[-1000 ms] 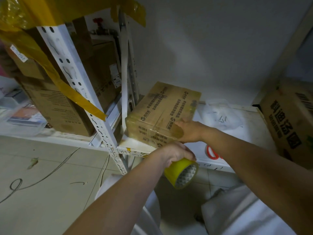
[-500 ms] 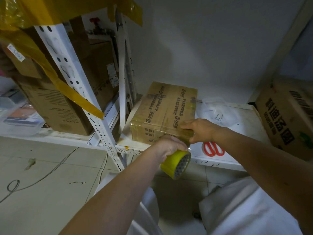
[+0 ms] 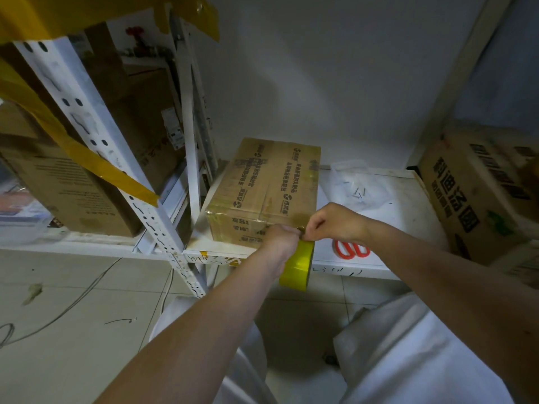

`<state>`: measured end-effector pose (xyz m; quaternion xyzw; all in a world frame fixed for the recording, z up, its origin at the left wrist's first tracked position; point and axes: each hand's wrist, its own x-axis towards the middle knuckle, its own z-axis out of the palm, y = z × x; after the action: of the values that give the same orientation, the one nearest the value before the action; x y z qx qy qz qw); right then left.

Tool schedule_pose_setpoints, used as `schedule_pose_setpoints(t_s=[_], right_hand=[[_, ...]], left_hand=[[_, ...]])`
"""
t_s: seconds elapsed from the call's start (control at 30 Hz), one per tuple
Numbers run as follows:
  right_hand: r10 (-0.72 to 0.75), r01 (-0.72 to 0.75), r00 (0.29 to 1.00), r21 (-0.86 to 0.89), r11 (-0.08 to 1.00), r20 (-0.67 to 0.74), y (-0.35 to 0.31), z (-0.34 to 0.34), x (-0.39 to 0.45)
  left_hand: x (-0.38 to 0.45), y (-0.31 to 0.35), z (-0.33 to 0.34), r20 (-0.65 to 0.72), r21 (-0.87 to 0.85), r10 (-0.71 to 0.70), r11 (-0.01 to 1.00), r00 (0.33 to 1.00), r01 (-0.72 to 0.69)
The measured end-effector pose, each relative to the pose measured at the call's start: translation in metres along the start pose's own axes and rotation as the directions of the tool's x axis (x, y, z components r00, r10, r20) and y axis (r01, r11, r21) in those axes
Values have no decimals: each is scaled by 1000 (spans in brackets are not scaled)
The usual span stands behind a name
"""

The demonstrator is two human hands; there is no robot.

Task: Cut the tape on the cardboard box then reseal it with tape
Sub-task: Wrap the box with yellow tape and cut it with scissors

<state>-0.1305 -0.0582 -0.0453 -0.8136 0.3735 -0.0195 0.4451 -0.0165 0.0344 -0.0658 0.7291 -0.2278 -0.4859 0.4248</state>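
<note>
A cardboard box [image 3: 268, 182] with printed text and glossy yellowish tape lies flat on the low white shelf [image 3: 393, 199]. My left hand [image 3: 281, 239] grips a roll of yellow tape [image 3: 297, 265] just in front of the box's near face. My right hand [image 3: 335, 223] has its fingers curled and pinches at the tape's end right beside my left hand, at the box's near right corner. Red-handled scissors [image 3: 351, 249] lie on the shelf to the right of my hands, partly hidden by my right wrist.
A large printed carton [image 3: 481, 193] stands at the shelf's right end. A white slotted rack post [image 3: 116, 158] with yellow tape strips and more cartons [image 3: 67, 188] fills the left. A clear plastic bag [image 3: 350, 182] lies behind the box. Tiled floor with a cable lies below.
The box has settled flat on the shelf. My right hand came off the box's corner to meet my left hand at the tape roll, which rose closer to the box's near face.
</note>
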Motion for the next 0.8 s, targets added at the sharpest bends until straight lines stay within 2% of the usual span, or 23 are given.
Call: schedule_pose_setpoints(t_s=[0.2,0.37,0.47,0.67,0.8], right_hand=[[-18,15,996,-29,999,-89,-3,10,4],[-25,-14,949,-120,993,-314,-10,17,7],[-24,-42,921,-159,986,-390,-11,20,6],[-92,-51,895,-305,951,-436,-7,28,-6],[-103,-29,849,-240,970,-518,-15,22,-5]], left_hand=[[-4,3,-9,37,18,28,999,999,-29],[-7,-6,-16,136,-35,4,999,991,1],[-9,-13,-24,209,20,-57,998,976,54],[-1,-17,-22,184,123,-110,988,977,88],[13,-15,-18,94,160,-201,970,975,184]])
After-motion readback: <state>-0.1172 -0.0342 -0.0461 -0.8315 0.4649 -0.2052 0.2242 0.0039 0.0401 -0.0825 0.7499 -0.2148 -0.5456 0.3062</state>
